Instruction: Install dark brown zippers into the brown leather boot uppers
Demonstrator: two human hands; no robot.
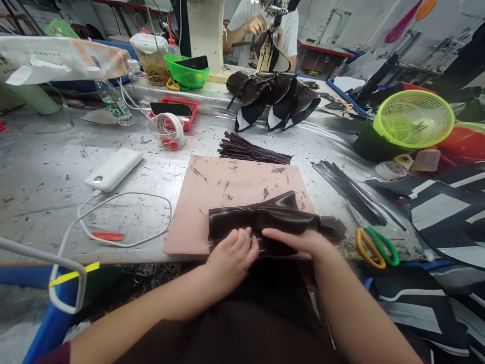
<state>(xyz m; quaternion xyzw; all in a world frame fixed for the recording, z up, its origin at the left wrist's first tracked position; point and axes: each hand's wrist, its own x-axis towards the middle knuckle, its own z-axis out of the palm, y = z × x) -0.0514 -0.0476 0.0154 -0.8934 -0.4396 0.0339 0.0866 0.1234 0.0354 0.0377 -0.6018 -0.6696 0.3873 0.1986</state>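
A dark brown, glossy leather piece (261, 220) lies folded on a pinkish board (212, 184) at the table's front edge. My left hand (233, 255) has its fingers curled and pressed together on the near edge of the leather. From the right, my right hand (303, 241) grips the same edge with one digit stretched along it; its other fingers are hidden under the hand and leather. Both hands are close together at the middle of the piece. Just behind the board is a bundle of dark leather strips (253, 149).
Scissors (377, 247) with yellow and green handles lie right of the board, near more dark strips (346, 189). At left are a white power bank (113, 169) and its looped cable. Stitched leather pieces (273, 96) sit behind; a co-worker (261, 30) works beyond.
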